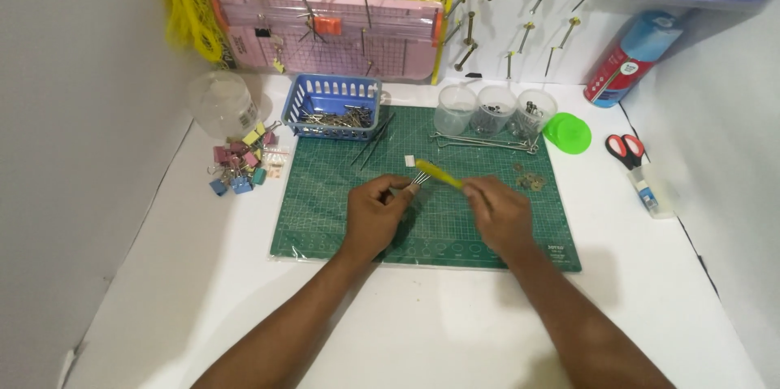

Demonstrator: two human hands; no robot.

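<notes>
White worktable (203, 275) with green cutting mat (341, 218); left hand (375, 214) pinches small metal pins (418, 180) above the mat; right hand (502, 212) grips a yellow-handled tool (439, 174) touching them; blue basket (331, 105) and clear cups (493, 109) behind

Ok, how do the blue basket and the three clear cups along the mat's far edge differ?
The blue basket is opaque, rectangular, with slotted sides; the clear cups are round and see-through. The basket holds a loose heap of long metal pieces; two of the cups hold small dark hardware, while the left one looks nearly empty. Both sit at the far edge of the green cutting mat.
</notes>
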